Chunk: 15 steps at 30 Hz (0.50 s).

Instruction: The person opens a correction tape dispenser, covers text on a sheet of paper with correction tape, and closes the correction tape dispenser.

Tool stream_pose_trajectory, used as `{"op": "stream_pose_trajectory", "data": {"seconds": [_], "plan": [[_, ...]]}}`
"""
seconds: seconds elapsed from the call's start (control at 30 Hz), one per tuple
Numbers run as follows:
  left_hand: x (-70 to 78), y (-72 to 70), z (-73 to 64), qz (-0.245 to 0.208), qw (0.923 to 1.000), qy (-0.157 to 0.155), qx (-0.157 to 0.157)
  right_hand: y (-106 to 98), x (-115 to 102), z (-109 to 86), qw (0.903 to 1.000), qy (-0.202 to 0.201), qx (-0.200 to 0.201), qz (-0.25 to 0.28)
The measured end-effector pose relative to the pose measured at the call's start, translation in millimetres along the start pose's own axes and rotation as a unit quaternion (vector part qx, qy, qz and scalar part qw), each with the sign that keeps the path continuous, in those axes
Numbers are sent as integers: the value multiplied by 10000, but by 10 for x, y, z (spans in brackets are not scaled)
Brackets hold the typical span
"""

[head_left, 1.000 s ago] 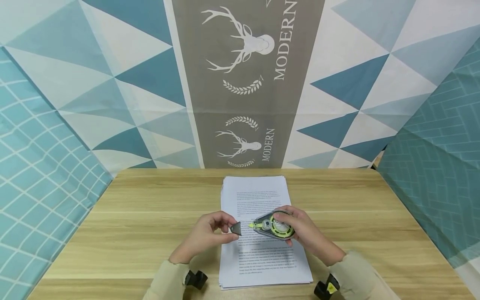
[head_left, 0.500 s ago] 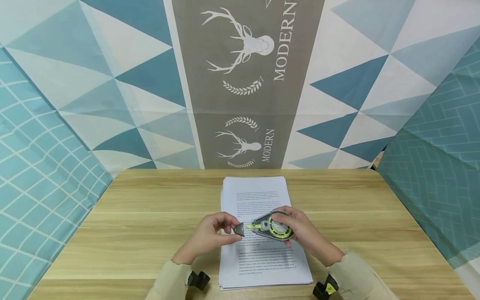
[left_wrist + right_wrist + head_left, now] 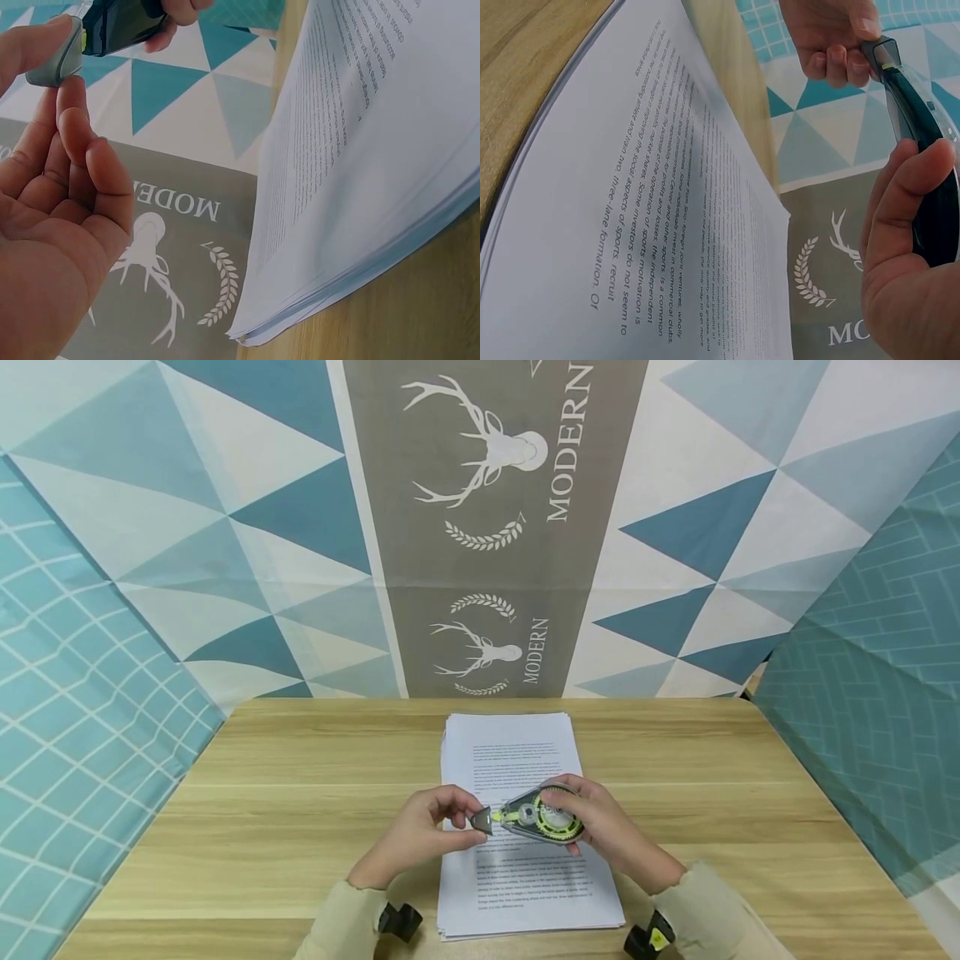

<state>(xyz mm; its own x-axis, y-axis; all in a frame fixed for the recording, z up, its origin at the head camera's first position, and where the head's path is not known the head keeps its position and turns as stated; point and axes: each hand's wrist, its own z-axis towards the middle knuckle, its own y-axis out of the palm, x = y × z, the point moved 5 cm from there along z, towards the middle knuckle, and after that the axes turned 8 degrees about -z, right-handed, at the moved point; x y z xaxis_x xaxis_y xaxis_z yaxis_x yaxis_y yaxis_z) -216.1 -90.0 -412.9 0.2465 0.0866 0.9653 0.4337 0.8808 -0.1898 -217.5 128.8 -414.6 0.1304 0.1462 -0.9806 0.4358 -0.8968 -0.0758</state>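
Observation:
In the head view my right hand [image 3: 603, 822] grips a correction tape dispenser [image 3: 542, 814] with a dark, see-through body and a yellow-green wheel. Its tip points left. My left hand [image 3: 427, 827] pinches a small grey cap [image 3: 482, 820] between thumb and fingers, right at that tip. The right wrist view shows the cap [image 3: 881, 52] with its hollow side facing the tip of the tape [image 3: 919, 105], which reaches its mouth. How deep the tip sits inside cannot be told. Both hands are above a stack of printed paper [image 3: 525, 893].
The paper stack lies on a wooden table [image 3: 300, 777], its long side running away from me. Patterned cloth [image 3: 487, 527] hangs behind the table, with blue tiled-print cloth [image 3: 82, 718] at the left. A black wrist camera [image 3: 400, 921] sits on the left sleeve.
My left hand has moved slightly right with the cap, closing the gap to the tape's tip. The right hand has shifted a little left with the correction tape.

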Motion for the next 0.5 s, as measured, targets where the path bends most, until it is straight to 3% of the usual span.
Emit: {"op": "stream_pose_trajectory", "data": {"seconds": [0.5], "plan": [[9,48,26,74,9999,62,-43,20,23,18,9999,25,-35,-117]]}}
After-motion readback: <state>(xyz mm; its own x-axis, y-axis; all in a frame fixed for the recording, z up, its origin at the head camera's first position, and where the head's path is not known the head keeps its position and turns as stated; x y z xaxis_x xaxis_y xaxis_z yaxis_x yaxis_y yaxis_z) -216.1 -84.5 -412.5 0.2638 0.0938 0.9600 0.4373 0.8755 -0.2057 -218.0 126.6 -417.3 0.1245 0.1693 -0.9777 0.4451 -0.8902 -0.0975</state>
